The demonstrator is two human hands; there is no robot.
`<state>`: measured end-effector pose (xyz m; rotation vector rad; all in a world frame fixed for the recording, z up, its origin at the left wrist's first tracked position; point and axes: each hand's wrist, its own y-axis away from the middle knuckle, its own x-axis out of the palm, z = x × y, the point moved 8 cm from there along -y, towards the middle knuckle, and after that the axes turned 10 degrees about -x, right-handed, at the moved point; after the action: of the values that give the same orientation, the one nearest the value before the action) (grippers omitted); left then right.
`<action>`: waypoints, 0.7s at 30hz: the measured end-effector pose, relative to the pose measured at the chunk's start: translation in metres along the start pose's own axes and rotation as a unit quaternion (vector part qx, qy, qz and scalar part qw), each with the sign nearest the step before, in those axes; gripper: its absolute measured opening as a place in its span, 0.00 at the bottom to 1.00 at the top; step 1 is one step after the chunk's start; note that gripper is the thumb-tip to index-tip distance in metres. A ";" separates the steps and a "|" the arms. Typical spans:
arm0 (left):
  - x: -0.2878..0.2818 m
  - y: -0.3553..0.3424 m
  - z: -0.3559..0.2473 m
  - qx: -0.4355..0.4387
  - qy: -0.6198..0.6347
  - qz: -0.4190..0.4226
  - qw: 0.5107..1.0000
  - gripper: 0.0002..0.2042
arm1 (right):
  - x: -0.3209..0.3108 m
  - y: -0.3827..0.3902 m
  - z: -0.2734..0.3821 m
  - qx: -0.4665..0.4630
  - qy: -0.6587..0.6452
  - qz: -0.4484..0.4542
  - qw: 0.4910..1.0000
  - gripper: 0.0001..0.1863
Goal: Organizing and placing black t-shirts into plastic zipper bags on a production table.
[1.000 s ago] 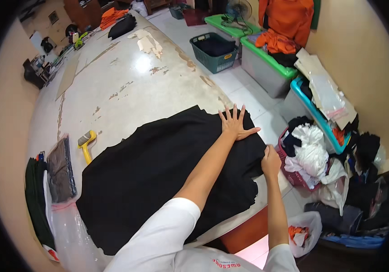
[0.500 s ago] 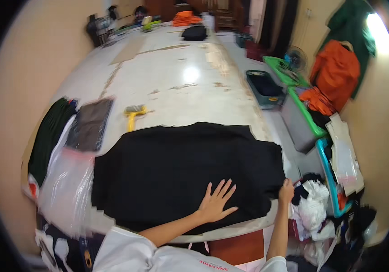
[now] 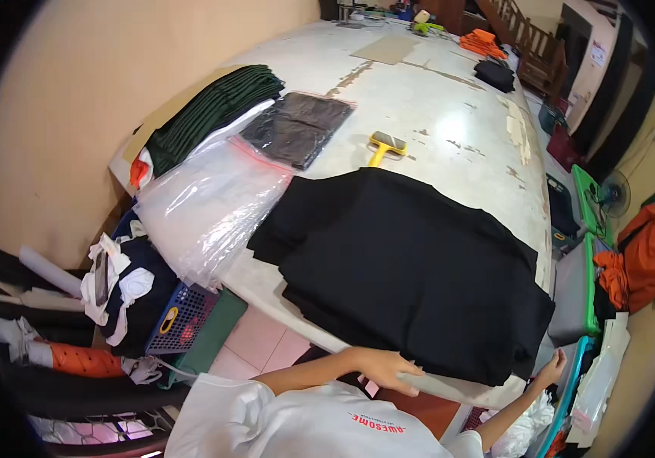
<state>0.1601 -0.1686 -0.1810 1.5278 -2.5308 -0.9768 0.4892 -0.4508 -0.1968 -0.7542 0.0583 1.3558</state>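
A black shirt point(image 3: 411, 275) lies spread flat across the near end of the long white table point(image 3: 434, 99). At its front edge, my left hand point(image 3: 390, 369) hovers over the table's rim with fingers stretched out, empty. My right hand point(image 3: 550, 369) is just off the table's right corner, beside the shirt's right end, fingers loosely extended and nothing seen in them. Beyond the shirt rests a yellow-handled lint brush point(image 3: 385, 147). To its left lie clear plastic bags point(image 3: 217, 202) and a dark garment in a clear bag point(image 3: 300, 128).
A stack of dark green garments point(image 3: 213, 114) stands along the left table edge. Below it is a blue basket point(image 3: 182, 317) with cloth. Green-lidded bins point(image 3: 575, 290) and a turquoise-rimmed bin point(image 3: 577, 374) line the right side. Folded orange cloth point(image 3: 483, 43) sits at the far end.
My left hand has lifted off the shirt and drawn back to the table's front edge. The right hand has let go of the shirt's right end. The view has turned left.
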 end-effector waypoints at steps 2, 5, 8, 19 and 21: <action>-0.036 0.039 0.000 0.087 0.255 -0.072 0.960 0.22 | 0.018 0.012 0.062 -0.119 0.042 0.049 0.991 0.13; -0.117 0.117 0.022 0.156 0.145 -0.461 0.861 0.14 | 0.072 0.065 0.173 -0.279 0.120 0.105 0.947 0.10; -0.147 0.163 0.082 -0.005 0.003 -0.680 0.734 0.20 | 0.154 0.137 0.251 -0.313 0.164 0.214 0.911 0.17; -0.143 0.146 0.163 -0.127 -0.190 -0.521 0.822 0.33 | 0.369 0.295 0.409 -0.422 0.026 0.439 0.792 0.24; -0.153 0.149 0.171 -0.118 -0.190 -0.454 0.862 0.34 | 0.387 0.292 0.419 -0.431 0.051 0.434 0.790 0.24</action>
<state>0.0653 0.0874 -0.1971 2.7019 -1.6414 -1.7222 0.1671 0.1030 -0.1839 -1.7134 -0.1694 2.2592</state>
